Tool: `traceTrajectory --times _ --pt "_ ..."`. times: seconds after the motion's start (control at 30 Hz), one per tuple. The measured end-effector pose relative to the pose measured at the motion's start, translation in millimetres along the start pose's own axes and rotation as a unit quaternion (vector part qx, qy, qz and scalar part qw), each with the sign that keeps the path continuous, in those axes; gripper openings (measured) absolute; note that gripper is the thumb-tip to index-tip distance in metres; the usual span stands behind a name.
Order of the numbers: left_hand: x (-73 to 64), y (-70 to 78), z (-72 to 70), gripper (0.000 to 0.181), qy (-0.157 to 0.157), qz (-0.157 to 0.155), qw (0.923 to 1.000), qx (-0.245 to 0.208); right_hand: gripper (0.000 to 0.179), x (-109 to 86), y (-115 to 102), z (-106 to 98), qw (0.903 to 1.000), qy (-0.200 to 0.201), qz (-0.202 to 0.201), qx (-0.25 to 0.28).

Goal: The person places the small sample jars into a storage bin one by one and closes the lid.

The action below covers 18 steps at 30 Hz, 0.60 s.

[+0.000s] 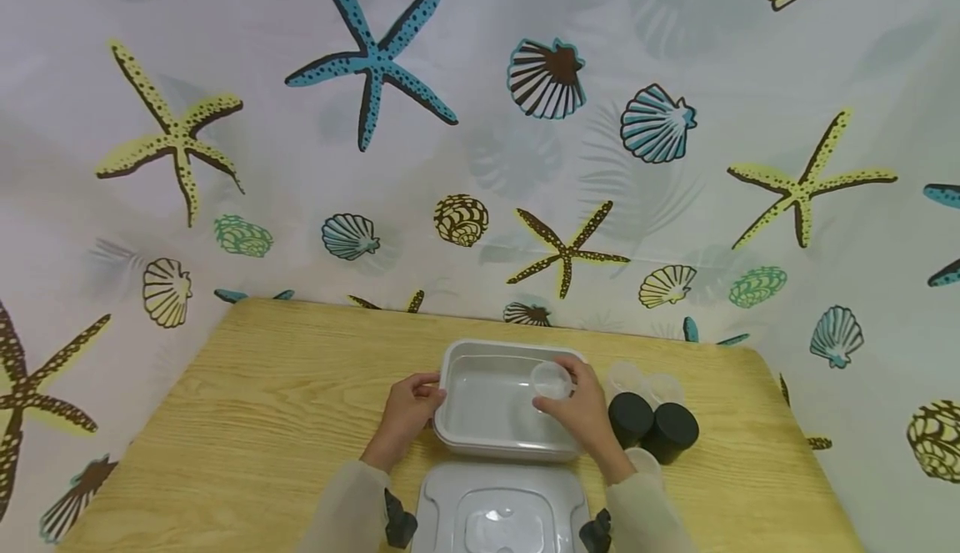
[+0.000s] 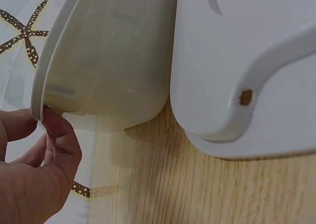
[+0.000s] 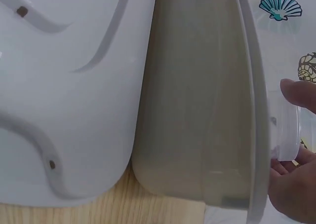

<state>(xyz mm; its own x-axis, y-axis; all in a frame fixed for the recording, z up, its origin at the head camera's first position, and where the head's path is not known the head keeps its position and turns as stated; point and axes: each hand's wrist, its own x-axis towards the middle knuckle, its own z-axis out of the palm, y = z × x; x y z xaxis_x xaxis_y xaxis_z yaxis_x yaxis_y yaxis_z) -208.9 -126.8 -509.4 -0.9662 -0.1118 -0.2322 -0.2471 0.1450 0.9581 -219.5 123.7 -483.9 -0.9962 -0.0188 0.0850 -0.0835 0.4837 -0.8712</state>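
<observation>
A white rectangular plastic bin (image 1: 468,407) stands on the wooden table in the head view, with nothing visible inside it. My left hand (image 1: 408,411) grips the bin's left rim, thumb on top and fingers under it, as the left wrist view shows at the rim (image 2: 43,68). Over the right part of the bin, my right hand (image 1: 587,409) holds a small clear plastic cup (image 1: 551,379) between thumb and fingers. The right wrist view shows this cup (image 3: 287,128) just beyond the bin's rim (image 3: 260,110), with part of the right hand (image 3: 296,184) out of frame.
A white lid (image 1: 442,507) lies in front of the bin, close to its near wall. To the right stand two black cylinders (image 1: 632,416), two clear cups (image 1: 664,388) behind them and another clear cup (image 1: 647,459) by the right wrist. A patterned curtain (image 1: 480,161) hangs behind the wooden table (image 1: 262,403).
</observation>
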Motion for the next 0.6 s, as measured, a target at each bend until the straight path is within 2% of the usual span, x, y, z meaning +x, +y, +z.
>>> traceTrajectory --times 0.3,0.6 --pt "-2.0 0.8 -4.0 0.034 -0.001 -0.002 1.0000 0.002 0.064 5.6 -4 22 0.9998 -0.011 -0.017 0.008" --pt "-3.0 2.4 -0.7 0.033 -0.002 0.000 1.0000 -0.003 0.063 9.2 -7 43 0.9991 -0.007 -0.035 -0.022"
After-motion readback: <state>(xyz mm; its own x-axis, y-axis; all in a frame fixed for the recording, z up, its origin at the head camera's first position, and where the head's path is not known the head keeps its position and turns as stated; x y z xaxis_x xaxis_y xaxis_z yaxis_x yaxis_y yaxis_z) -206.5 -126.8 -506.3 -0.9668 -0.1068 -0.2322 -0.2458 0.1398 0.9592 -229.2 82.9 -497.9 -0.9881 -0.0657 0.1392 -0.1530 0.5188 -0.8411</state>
